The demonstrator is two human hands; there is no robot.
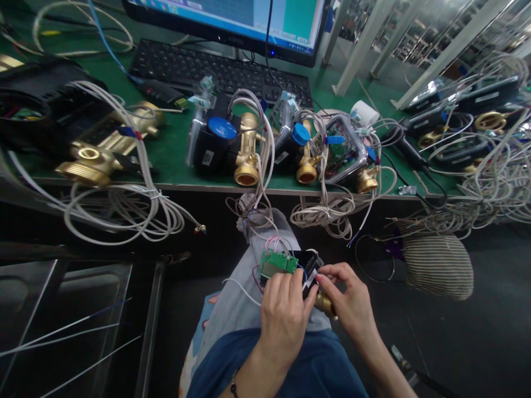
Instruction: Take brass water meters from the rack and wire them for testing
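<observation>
On my lap rests a meter with an opened black housing (309,260) and a brass pipe body (326,305). Its green circuit board (279,262), which carries a small grey display, sits out at the left with thin wires attached. My left hand (284,309) curls over the board's lower edge and holds the housing, its thumb against the near side. The fingertips of my right hand (346,296) are pinched together at the housing's right side, by a small white piece (312,276). Whether that piece is between them, I cannot tell.
Several brass meters (249,146) with coiled grey cables (326,213) line the green bench (174,160), cables hanging over its edge. Behind them are a keyboard (182,69) and a monitor (236,25). More meters and tangled cables (489,182) crowd the right. A striped stool cushion (437,265) stands below.
</observation>
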